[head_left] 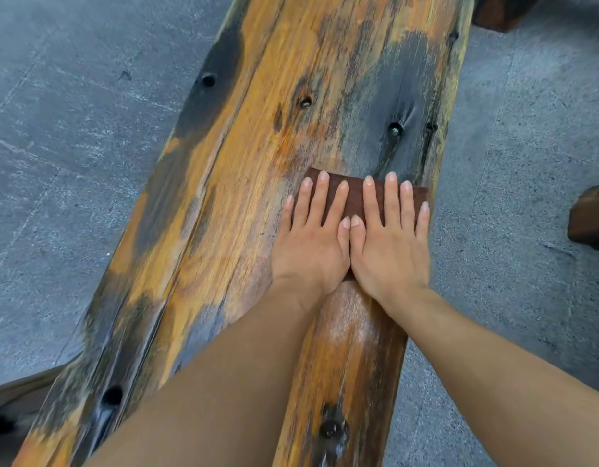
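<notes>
1. Most of the sandpaper (355,197) is hidden under both hands. Only its far edge and a strip between the fingers show.
2. The plank (257,129) is cut off at the top and bottom (and looks blurry in places).
3. The sandpaper is dark red-brown and lies flat on the plank's right side.
4. The left hand (311,244) and right hand (389,251) lie flat on it, fingers straight, thumbs touching, gripping nothing.

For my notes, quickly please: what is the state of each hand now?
Left hand: open, fingers straight, pressing flat on the brown sheet.
Right hand: open, pressing flat on the same sheet.
</notes>
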The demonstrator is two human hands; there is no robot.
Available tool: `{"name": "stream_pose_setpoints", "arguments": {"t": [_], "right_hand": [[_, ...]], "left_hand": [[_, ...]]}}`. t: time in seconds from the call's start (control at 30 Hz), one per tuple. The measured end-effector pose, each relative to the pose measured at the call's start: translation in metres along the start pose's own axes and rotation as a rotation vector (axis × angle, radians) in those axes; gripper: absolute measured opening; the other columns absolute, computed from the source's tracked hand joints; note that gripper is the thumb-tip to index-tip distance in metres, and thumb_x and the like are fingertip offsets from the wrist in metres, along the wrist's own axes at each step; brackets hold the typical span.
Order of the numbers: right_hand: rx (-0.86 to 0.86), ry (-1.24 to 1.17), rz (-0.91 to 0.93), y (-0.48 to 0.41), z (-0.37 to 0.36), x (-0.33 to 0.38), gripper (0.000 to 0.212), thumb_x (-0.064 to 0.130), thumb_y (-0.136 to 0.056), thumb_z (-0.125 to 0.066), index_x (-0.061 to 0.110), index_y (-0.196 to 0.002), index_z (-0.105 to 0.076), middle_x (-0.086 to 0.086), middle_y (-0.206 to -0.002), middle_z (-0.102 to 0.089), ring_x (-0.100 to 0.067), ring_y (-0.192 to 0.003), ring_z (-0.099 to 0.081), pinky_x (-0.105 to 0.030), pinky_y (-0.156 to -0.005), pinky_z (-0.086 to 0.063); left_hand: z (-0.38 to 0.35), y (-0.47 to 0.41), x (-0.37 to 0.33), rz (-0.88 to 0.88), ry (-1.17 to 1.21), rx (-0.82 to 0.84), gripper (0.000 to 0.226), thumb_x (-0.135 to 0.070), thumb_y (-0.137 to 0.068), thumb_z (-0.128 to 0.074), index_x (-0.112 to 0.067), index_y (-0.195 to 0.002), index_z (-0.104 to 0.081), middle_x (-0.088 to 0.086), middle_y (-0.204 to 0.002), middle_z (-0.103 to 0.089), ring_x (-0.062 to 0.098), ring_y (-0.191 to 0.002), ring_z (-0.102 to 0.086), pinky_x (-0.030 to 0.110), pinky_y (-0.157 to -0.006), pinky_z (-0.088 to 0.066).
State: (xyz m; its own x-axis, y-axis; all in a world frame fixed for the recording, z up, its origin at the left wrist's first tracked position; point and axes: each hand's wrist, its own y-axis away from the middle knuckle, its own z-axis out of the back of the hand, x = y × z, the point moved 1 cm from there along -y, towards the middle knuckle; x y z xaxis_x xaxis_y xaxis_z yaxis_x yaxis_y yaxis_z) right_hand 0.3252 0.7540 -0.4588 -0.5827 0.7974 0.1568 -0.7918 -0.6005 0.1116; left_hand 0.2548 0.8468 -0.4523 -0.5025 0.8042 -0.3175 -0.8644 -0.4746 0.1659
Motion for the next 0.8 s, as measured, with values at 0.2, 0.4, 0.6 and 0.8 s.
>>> {"name": "stream_pose_setpoints", "arguments": {"t": [0.2,0.4,0.6,0.8], "right_hand": [[0.047,0.039,0.017,0.039,-0.006,0.032,0.061,0.042,-0.095,-0.011,0.023,-0.151,0.001,-0.008,-0.16,0.005,-0.025,-0.146,0.007,-0.048,-0.117,0.005],[0.08,0.024,0.078,0.087,-0.013,0.068,0.06,0.042,-0.095,-0.01,0.023,-0.15,0.004,-0.008,-0.159,0.006,-0.024,-0.146,0.011,-0.046,-0.116,0.011],[0.103,0.018,0.101,0.141,-0.021,0.103,0.058,0.042,-0.095,-0.005,0.023,-0.148,0.009,-0.007,-0.159,0.011,-0.021,-0.144,0.017,-0.046,-0.117,0.009],[0.103,0.038,0.115,0.196,-0.031,0.134,0.059,0.043,-0.095,-0.007,0.023,-0.15,0.003,-0.007,-0.159,0.003,-0.022,-0.146,0.009,-0.047,-0.117,0.006]], "left_hand": [[0.003,0.046,0.026,0.041,-0.007,-0.001,0.05,-0.039,-0.101,-0.005,-0.032,-0.145,0.018,-0.006,-0.149,0.028,0.012,-0.141,0.026,0.032,-0.113,0.021],[0.001,0.106,0.056,0.097,0.003,-0.021,0.05,-0.041,-0.099,-0.002,-0.032,-0.145,0.016,-0.006,-0.152,0.025,0.012,-0.139,0.029,0.034,-0.114,0.019],[0.001,0.167,0.083,0.139,0.004,-0.037,0.05,-0.04,-0.1,-0.004,-0.031,-0.145,0.016,-0.003,-0.153,0.023,0.013,-0.139,0.028,0.036,-0.115,0.016],[0.002,0.227,0.11,0.148,0.005,-0.002,0.049,-0.04,-0.098,0.004,-0.03,-0.141,0.025,-0.004,-0.149,0.032,0.015,-0.133,0.039,0.033,-0.109,0.028]]}}
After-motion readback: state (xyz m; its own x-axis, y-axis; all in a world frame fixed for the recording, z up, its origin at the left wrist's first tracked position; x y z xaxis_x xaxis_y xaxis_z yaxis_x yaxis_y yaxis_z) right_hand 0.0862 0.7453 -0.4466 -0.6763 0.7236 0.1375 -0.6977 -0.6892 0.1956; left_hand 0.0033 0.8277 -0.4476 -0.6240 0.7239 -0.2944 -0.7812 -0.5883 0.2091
